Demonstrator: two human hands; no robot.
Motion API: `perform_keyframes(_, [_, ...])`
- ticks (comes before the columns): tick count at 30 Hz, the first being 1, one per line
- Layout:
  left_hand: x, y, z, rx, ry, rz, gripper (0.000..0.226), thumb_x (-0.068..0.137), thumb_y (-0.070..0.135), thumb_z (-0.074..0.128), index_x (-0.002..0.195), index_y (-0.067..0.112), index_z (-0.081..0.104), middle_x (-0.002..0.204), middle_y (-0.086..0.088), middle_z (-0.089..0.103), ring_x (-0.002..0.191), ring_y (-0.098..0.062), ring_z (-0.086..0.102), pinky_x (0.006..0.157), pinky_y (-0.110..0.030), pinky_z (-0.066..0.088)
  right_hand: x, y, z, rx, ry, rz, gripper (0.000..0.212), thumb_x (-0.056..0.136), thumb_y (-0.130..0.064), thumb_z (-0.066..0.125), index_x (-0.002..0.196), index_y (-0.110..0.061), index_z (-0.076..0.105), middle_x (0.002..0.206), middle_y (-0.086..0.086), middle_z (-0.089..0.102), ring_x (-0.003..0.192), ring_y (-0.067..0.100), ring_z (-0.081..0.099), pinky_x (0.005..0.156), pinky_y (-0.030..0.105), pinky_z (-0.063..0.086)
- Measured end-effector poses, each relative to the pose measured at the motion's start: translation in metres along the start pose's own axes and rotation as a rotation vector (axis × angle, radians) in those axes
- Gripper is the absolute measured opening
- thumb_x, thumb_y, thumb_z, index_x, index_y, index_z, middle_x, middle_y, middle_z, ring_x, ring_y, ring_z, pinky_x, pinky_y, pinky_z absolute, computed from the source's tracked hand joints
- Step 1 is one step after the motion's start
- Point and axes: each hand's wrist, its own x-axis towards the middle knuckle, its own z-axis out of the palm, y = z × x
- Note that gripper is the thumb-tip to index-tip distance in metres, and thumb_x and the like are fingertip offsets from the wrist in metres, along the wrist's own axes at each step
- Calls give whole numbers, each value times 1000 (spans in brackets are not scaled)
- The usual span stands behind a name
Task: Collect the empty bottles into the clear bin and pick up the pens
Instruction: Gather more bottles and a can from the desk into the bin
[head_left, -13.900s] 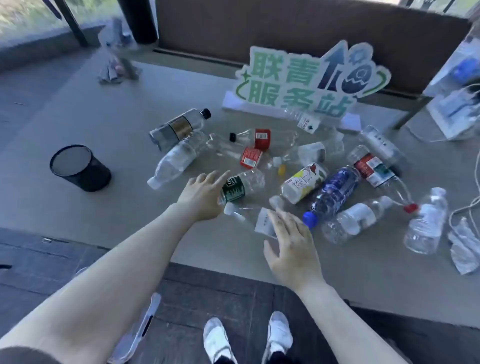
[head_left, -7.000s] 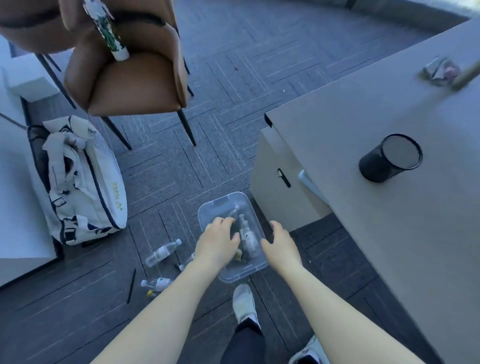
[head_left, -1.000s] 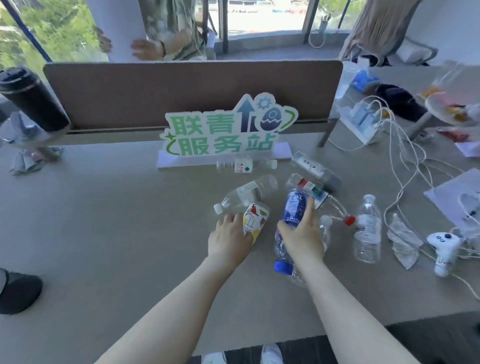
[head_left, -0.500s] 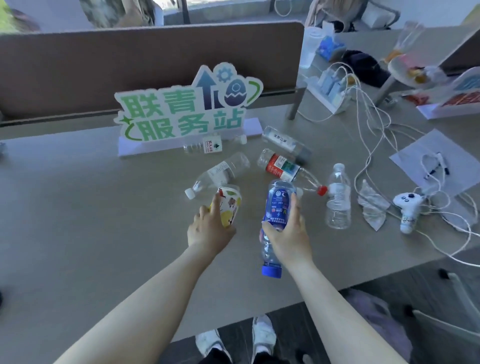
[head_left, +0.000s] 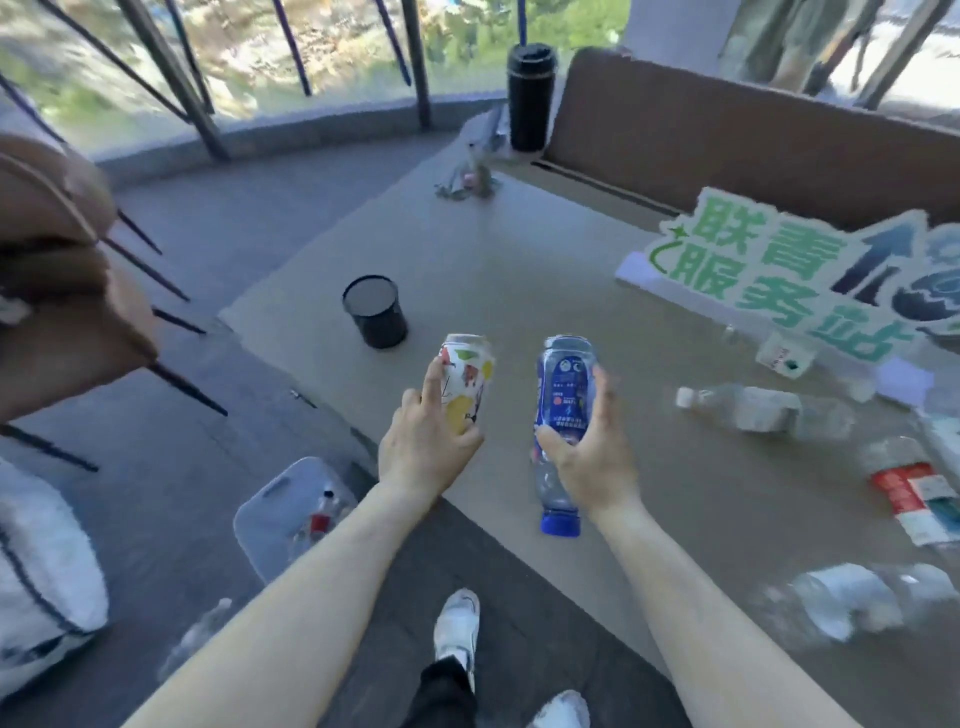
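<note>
Your tan table (head_left: 519, 270) is carrying a black mesh cup (head_left: 375, 310), a green-lettered sign (head_left: 779, 275) and clear bottles lying on their sides (head_left: 763, 410). The grey carpet floor (head_left: 171, 467) is holding your clear bin (head_left: 291, 514).

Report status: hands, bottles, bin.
Left hand gripping fruit-label bottle; right hand gripping blue bottle, cap down. Clear bin on floor, lower left. Nothing blocking.
</note>
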Motion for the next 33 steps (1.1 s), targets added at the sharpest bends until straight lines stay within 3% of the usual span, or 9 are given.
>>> perform_keyframes(4, [-16,-98,-42,-22,74,-219,86,79,43,58,148,37,6,119,-12,48,102,-33,54,80,-42,48,-12,-24,91,-115,-228,-106,85,81,-22,69,146,-43,17,120,-7,60,78,12,70,71,32,56])
perform_keyframes(7, [-25,-170,-61,-93,98,-389,85,82,39,56,150,34,6,127,-15,47,108,-34,53,79,-37,42,-25,-32,157,-217,-366,-147,88,81,-32,68,147,-45,12,127,-4,55,88,16,68,78,34,54])
perform_keyframes(10, [-29,-243,-67,-225,87,-584,88,79,40,61,150,34,10,128,-12,50,107,-32,54,87,-42,48,-39,-27,223,-336,-487,-164,93,77,-42,66,148,-49,7,135,-3,47,97,20,65,84,37,51])
perform_keyframes(14, [-25,-332,-58,-237,-41,-747,90,77,47,61,149,35,9,124,-13,51,105,-37,57,87,-47,50,-56,-5,303,-498,-624,-57,91,80,-42,64,149,-50,4,134,-6,45,95,10,58,70,33,46])
perform_keyframes(16, [-17,-372,-52,-232,-98,-802,89,76,47,59,149,35,9,121,-13,51,105,-36,56,88,-47,50,-60,11,341,-544,-647,33,91,79,-43,62,148,-51,3,133,-6,45,96,13,60,74,35,49])
perform_keyframes(21, [10,-455,-34,-390,-180,-894,94,74,51,64,149,29,12,129,-10,49,108,-33,54,90,-43,48,-61,46,422,-683,-716,163,93,81,-42,61,153,-42,1,138,1,44,111,20,53,84,36,46])
perform_keyframes(26, [15,-501,-30,-374,-333,-917,71,88,36,58,147,15,27,143,-16,39,122,-33,49,82,-34,39,-57,60,464,-765,-752,252,92,81,-42,60,152,-43,1,135,4,45,110,23,55,90,41,49])
perform_keyframes(33, [-5,-518,-33,-351,-465,-843,57,88,36,50,142,24,37,140,-7,45,108,-28,58,80,-34,46,-39,64,496,-864,-791,316,93,82,-46,58,151,-43,-3,132,6,45,107,25,54,89,45,50])
